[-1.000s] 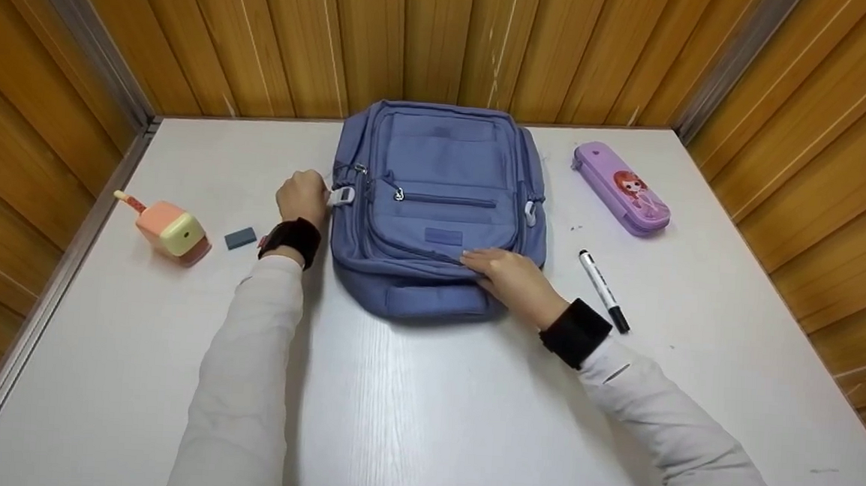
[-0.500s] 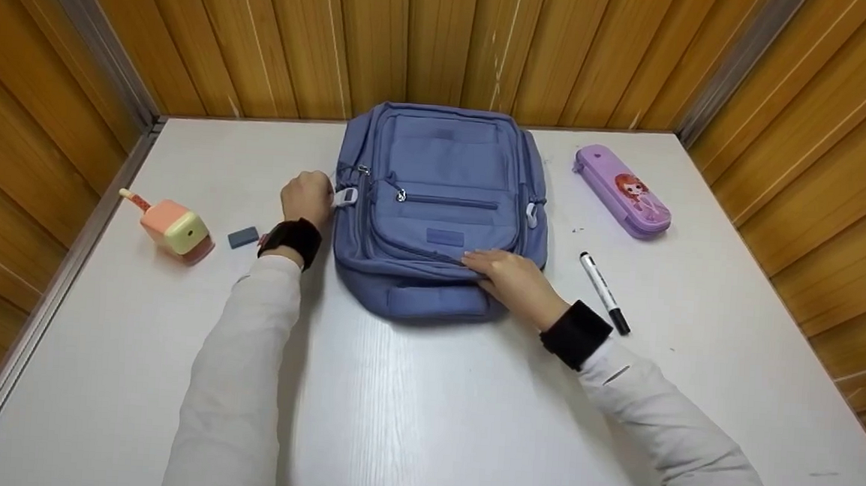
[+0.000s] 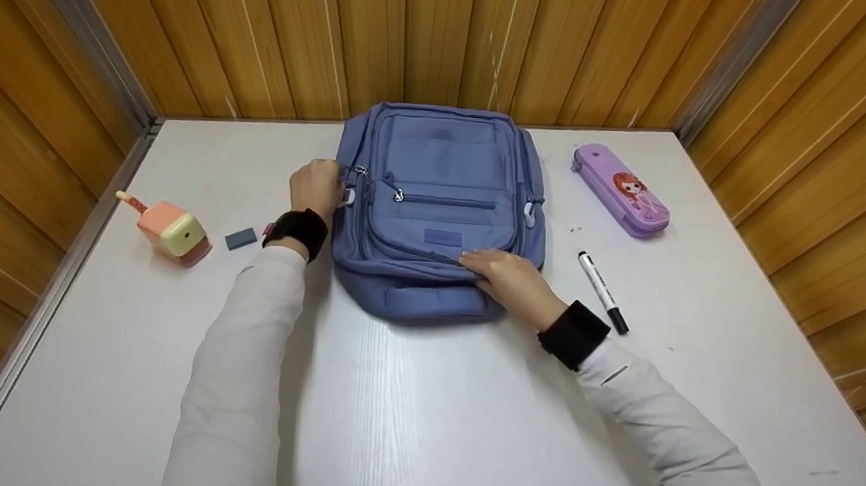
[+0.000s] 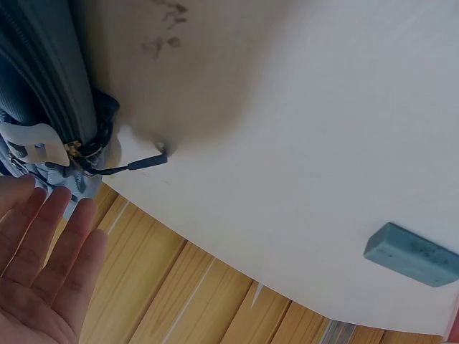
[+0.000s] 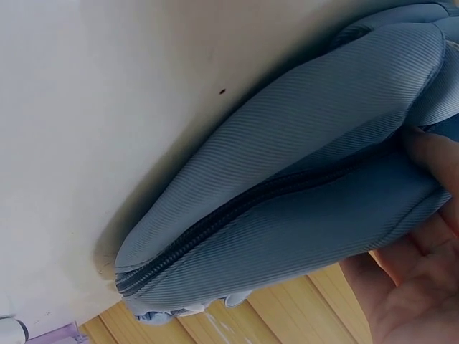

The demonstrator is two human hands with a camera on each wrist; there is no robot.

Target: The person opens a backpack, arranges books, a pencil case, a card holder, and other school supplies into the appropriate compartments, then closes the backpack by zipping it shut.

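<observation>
A blue backpack [image 3: 438,153] lies on the table with its front pocket facing up and its top handle [image 3: 437,301] toward me. My left hand [image 3: 317,187] is at the bag's left side, by the white plastic buckle [image 4: 36,143] and the side zipper. In the left wrist view its fingers are extended, close below the buckle. A dark zipper-pull cord [image 4: 147,163] hangs free beyond them. With thumb and fingers, my right hand [image 3: 510,278] grips the fabric edge beside the top zipper [image 5: 237,204], near the bag's lower right.
To the left are an orange and yellow pencil sharpener [image 3: 174,229] with a pencil in it and a grey-blue eraser [image 3: 241,239]. A purple pencil case [image 3: 623,191] and a black-and-white marker [image 3: 603,292] lie to the right. Wood-patterned walls [image 3: 445,41] border the table.
My left hand has moved slightly up and to the right, from beside the white buckle toward the side zipper, partly covering the buckle. My right hand and the backpack have stayed in place.
</observation>
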